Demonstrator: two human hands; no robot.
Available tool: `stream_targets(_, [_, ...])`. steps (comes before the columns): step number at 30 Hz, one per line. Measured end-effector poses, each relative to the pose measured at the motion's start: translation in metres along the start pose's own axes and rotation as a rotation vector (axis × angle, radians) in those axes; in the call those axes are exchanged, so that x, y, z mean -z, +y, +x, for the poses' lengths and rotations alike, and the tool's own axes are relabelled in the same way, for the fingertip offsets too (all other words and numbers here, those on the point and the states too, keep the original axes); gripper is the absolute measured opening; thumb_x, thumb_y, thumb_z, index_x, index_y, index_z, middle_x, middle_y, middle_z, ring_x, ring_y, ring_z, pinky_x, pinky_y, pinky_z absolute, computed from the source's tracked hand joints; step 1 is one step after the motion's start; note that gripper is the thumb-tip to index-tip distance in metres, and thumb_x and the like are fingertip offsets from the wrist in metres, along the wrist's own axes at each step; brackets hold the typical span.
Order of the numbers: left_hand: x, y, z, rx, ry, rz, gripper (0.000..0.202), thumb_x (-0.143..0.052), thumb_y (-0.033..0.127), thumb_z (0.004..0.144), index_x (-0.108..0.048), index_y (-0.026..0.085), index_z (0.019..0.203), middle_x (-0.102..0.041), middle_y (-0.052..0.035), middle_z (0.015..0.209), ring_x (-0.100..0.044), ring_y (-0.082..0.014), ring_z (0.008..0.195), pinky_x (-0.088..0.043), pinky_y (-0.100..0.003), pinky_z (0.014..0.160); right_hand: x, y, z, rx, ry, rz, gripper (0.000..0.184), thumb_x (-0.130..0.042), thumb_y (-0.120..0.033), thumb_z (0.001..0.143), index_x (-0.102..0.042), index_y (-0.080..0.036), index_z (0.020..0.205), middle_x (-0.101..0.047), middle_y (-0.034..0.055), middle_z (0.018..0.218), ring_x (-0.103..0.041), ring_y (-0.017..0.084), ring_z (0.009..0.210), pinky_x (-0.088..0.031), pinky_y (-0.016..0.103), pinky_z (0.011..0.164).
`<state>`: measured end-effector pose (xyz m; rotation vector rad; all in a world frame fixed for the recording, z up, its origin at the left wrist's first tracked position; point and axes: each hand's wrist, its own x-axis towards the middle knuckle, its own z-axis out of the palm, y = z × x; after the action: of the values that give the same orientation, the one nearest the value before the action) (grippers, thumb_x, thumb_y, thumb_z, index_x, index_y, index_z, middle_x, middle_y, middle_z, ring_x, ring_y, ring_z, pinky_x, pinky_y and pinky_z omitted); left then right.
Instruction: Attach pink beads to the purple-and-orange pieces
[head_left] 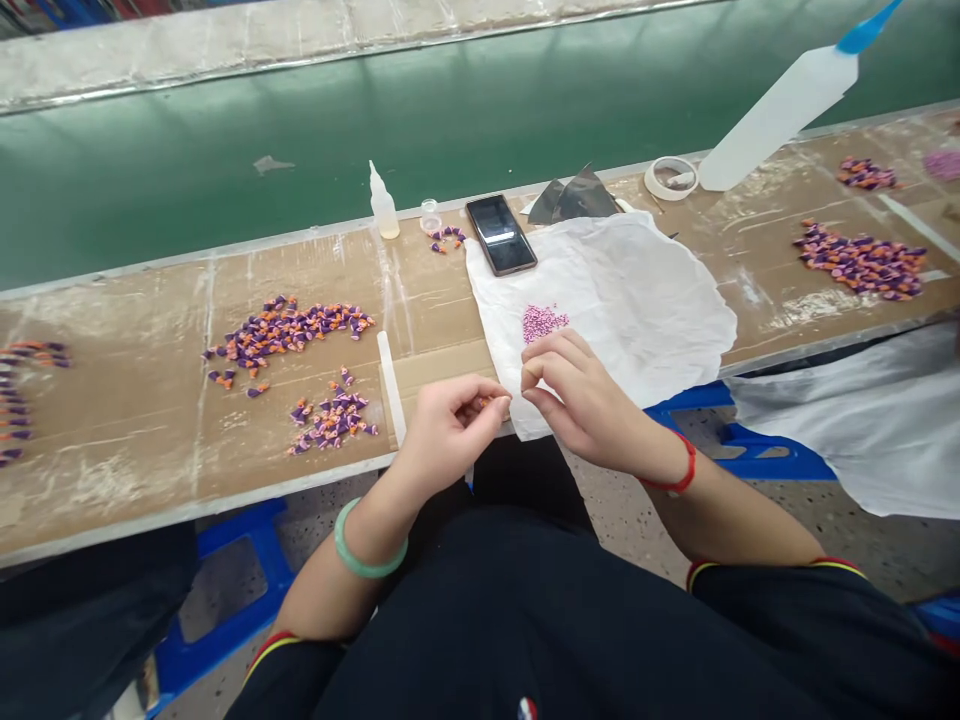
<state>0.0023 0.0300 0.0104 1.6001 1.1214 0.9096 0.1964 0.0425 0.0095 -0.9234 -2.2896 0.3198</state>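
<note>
My left hand is closed in a pinch at the table's front edge. A bit of orange shows between its fingers, part of a small orange piece mostly hidden by them. Close beside it, my right hand pinches thumb and forefinger together over a white cloth; whatever is between those tips is too small to make out. Just beyond the right hand's knuckles lies a heap of tiny pink beads on the cloth. Left of my left hand are small purple, orange and pink pieces in a loose pile.
A larger pile of pieces lies farther left. Along the back stand a small dropper bottle, a phone, a tape roll and a large white bottle. A white strip lies near my left wrist. More pieces are at right.
</note>
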Motion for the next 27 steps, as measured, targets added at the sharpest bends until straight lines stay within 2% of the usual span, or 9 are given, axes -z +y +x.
stream_targets(5, [0.001, 0.002, -0.002, -0.022, -0.025, 0.01, 0.019, -0.057, 0.026, 0.087, -0.07, 0.014, 0.078, -0.063, -0.0016, 0.063, -0.05, -0.0116, 0.056, -0.039, -0.023, 0.053, 0.0, -0.013, 0.006, 0.121, -0.043, -0.102, 0.016, -0.042, -0.006, 0.092, -0.048, -0.021, 0.088, -0.057, 0.01, 0.092, -0.048, 0.026, 0.089, -0.044, 0.044, 0.08])
stream_targets(9, [0.002, 0.003, -0.004, -0.033, -0.016, 0.016, 0.019, -0.057, 0.025, 0.086, -0.068, 0.015, 0.076, -0.062, -0.0005, 0.061, -0.048, -0.0104, 0.054, -0.037, -0.022, 0.051, -0.002, -0.016, 0.006, 0.12, -0.077, -0.198, 0.018, -0.04, -0.007, 0.09, -0.054, -0.02, 0.09, -0.06, 0.0136, 0.097, -0.046, 0.029, 0.09, -0.044, 0.048, 0.08])
stream_targets(13, [0.001, 0.001, -0.004, -0.045, 0.018, 0.021, 0.018, -0.056, 0.023, 0.085, -0.065, 0.015, 0.071, -0.056, 0.0015, 0.057, -0.045, -0.0096, 0.052, -0.036, -0.022, 0.05, -0.004, -0.02, 0.007, 0.115, -0.088, -0.272, 0.02, -0.039, -0.006, 0.09, -0.054, -0.019, 0.088, -0.06, 0.0143, 0.097, -0.046, 0.029, 0.09, -0.044, 0.047, 0.079])
stream_targets(16, [0.0, -0.001, -0.005, -0.024, 0.043, -0.015, 0.016, -0.057, 0.025, 0.084, -0.062, 0.016, 0.071, -0.056, 0.0013, 0.059, -0.046, -0.01, 0.052, -0.037, -0.022, 0.05, -0.005, -0.022, 0.009, 0.103, -0.033, -0.202, 0.018, -0.04, -0.008, 0.093, -0.052, -0.02, 0.088, -0.06, 0.0129, 0.094, -0.047, 0.027, 0.088, -0.044, 0.045, 0.079])
stream_targets(21, [0.002, 0.001, -0.01, 0.009, 0.078, -0.043, 0.018, -0.059, 0.029, 0.083, -0.059, 0.017, 0.069, -0.054, 0.0018, 0.059, -0.046, -0.0102, 0.053, -0.038, -0.022, 0.05, -0.001, -0.024, 0.011, -0.003, 0.04, 0.023, 0.011, -0.049, -0.014, 0.093, -0.051, -0.023, 0.087, -0.059, 0.0048, 0.083, -0.052, 0.022, 0.079, -0.044, 0.04, 0.074])
stream_targets(27, [0.001, 0.005, -0.012, -0.007, 0.084, 0.01, 0.016, -0.058, 0.026, 0.083, -0.06, 0.018, 0.069, -0.053, 0.0024, 0.057, -0.043, -0.0095, 0.05, -0.034, -0.022, 0.048, -0.002, -0.024, 0.011, 0.036, 0.049, -0.032, 0.014, -0.053, -0.011, 0.087, -0.054, -0.022, 0.079, -0.061, 0.004, 0.074, -0.052, 0.021, 0.073, -0.045, 0.037, 0.068])
